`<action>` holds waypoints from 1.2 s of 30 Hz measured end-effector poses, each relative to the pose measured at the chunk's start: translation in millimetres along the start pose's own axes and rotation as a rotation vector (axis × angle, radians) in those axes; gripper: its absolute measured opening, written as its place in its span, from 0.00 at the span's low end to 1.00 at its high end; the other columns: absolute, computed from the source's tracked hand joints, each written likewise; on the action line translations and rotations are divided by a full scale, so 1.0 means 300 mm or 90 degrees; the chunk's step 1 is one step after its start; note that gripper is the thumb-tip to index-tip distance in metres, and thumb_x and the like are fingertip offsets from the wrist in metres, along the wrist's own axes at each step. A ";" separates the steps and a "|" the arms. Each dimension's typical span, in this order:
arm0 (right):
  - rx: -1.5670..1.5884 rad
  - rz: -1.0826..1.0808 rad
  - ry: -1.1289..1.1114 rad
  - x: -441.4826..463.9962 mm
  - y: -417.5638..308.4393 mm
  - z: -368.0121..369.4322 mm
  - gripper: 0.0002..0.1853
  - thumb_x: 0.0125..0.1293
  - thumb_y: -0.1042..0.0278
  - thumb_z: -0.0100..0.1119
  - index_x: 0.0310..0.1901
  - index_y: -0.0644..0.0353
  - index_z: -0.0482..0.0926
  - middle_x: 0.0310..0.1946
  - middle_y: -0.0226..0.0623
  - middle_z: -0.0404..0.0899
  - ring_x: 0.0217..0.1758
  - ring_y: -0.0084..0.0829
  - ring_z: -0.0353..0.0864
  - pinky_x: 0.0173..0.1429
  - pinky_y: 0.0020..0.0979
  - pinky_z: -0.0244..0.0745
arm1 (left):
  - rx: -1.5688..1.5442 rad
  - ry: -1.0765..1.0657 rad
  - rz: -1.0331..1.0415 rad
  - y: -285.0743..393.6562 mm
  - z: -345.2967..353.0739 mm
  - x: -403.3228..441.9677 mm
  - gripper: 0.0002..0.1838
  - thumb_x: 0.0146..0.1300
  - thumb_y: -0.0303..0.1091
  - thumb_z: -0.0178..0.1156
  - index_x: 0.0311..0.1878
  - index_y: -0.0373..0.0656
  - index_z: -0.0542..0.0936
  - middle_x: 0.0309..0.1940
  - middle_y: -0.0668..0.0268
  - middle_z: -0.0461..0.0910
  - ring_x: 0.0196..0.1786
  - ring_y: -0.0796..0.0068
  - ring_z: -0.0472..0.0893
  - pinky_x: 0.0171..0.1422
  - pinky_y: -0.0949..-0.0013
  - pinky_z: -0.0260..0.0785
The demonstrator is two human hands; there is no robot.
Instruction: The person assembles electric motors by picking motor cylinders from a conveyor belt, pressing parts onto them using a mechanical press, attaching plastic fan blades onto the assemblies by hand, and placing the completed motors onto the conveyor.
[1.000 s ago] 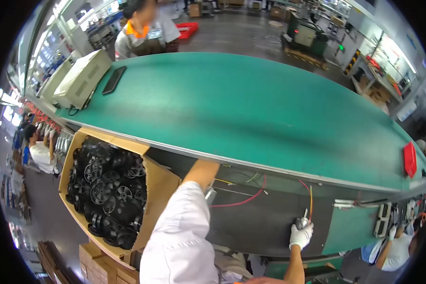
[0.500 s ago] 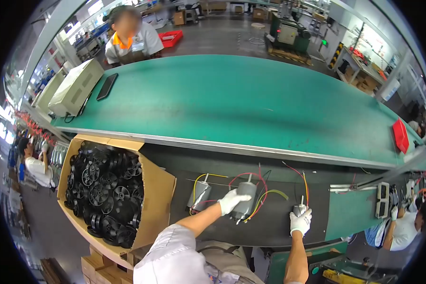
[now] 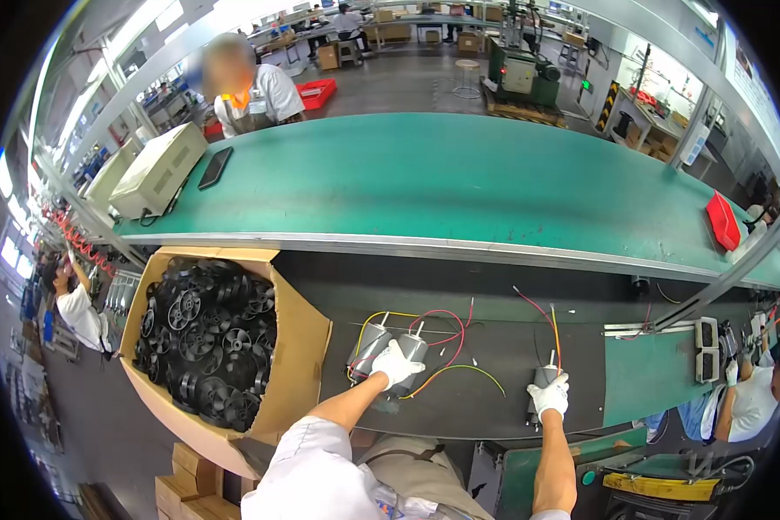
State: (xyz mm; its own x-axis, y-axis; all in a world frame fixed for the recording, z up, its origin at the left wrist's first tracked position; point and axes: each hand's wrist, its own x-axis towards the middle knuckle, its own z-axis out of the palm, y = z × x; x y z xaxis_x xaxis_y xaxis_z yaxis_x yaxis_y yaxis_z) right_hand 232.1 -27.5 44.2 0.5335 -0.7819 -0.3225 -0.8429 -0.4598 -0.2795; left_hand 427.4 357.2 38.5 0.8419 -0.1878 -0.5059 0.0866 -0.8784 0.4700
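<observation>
My left hand (image 3: 396, 365), in a white glove, is closed on a grey cylindrical motor (image 3: 414, 348) with a thin shaft on top and red and yellow wires. Close to its left stands another grey motor (image 3: 369, 343), slightly tilted, with a yellow wire looping around it. Farther right, my gloved right hand (image 3: 549, 396) grips a third motor (image 3: 544, 376), whose red and yellow wires rise above it. All three are on the dark mat (image 3: 477, 414). The fingers of both hands partly cover the motors they hold.
A cardboard box (image 3: 302, 347) of black fan wheels (image 3: 201, 334) stands at left. Beyond the mat is a raised green shelf (image 3: 425, 182) with a phone (image 3: 216, 168), a beige device (image 3: 158, 171) and a red bin (image 3: 722, 221). One person (image 3: 256, 100) is behind it; another (image 3: 750, 403) is at right.
My left hand and its motor have shifted left, closer to the neighbouring motor. My right hand stays around its motor, more of which now shows. The head view has moved slightly.
</observation>
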 end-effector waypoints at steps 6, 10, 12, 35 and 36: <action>0.055 0.013 0.087 -0.046 0.025 0.041 0.61 0.59 0.48 0.80 0.83 0.66 0.52 0.66 0.59 0.75 0.66 0.56 0.81 0.69 0.50 0.79 | 0.014 0.008 -0.008 -0.008 0.022 -0.037 0.65 0.55 0.65 0.75 0.84 0.30 0.54 0.75 0.39 0.71 0.74 0.44 0.76 0.78 0.54 0.69; 0.032 0.030 0.106 -0.051 0.000 0.035 0.59 0.59 0.49 0.81 0.83 0.67 0.54 0.64 0.58 0.76 0.64 0.56 0.82 0.69 0.49 0.79 | 0.105 0.133 0.134 0.072 -0.050 -0.120 0.50 0.64 0.52 0.70 0.82 0.35 0.60 0.76 0.40 0.68 0.78 0.41 0.71 0.82 0.49 0.63; 0.021 0.030 0.110 -0.064 -0.028 0.028 0.58 0.60 0.50 0.81 0.82 0.69 0.54 0.64 0.58 0.77 0.64 0.56 0.82 0.68 0.49 0.80 | 0.045 0.193 0.222 0.081 -0.085 -0.126 0.42 0.64 0.45 0.68 0.78 0.35 0.68 0.76 0.42 0.69 0.79 0.42 0.67 0.84 0.48 0.59; 0.208 0.010 -0.086 -0.001 0.113 0.073 0.61 0.54 0.43 0.81 0.80 0.68 0.57 0.58 0.61 0.81 0.59 0.49 0.86 0.65 0.50 0.80 | -0.181 -0.030 0.463 0.450 -0.008 -0.266 0.16 0.74 0.39 0.60 0.54 0.37 0.86 0.49 0.52 0.88 0.49 0.56 0.88 0.58 0.60 0.80; 0.276 0.041 -0.108 -0.028 0.080 0.067 0.57 0.54 0.45 0.82 0.77 0.67 0.60 0.53 0.57 0.83 0.51 0.45 0.87 0.55 0.46 0.81 | -0.028 -0.029 0.612 0.393 0.159 -0.194 0.17 0.74 0.42 0.58 0.52 0.39 0.87 0.49 0.51 0.88 0.48 0.50 0.87 0.57 0.56 0.81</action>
State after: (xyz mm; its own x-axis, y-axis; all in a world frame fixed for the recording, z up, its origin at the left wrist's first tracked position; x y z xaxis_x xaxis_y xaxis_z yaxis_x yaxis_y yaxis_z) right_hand 208.8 -23.4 22.1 0.5161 -0.7062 -0.4847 -0.7863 -0.1660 -0.5952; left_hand 363.3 243.8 88.9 0.5413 -0.8368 0.0826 -0.6088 -0.3222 0.7250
